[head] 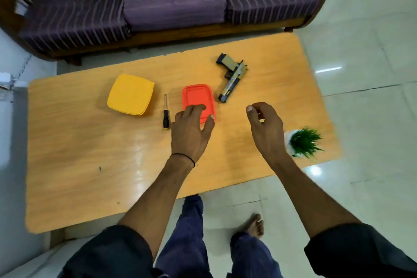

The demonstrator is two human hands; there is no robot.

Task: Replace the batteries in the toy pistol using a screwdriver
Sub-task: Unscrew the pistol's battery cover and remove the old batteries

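The toy pistol (232, 78), black with tan camouflage, lies flat on the wooden table (90, 153), muzzle toward me. A screwdriver (166, 113) with a black and yellow handle lies left of a red lidded box (198, 97). My left hand (190, 130) hovers over the near edge of the red box, fingers spread, fingertips on or just above its lid. My right hand (265, 126) hangs in the air right of the box and below the pistol, fingers loosely curled, holding nothing that I can see.
A yellow lidded box (130, 94) sits left of the screwdriver. A small potted green plant (302, 142) stands by the table's right edge, close to my right wrist. A purple striped sofa (173, 0) runs behind the table. My legs stand at the near edge.
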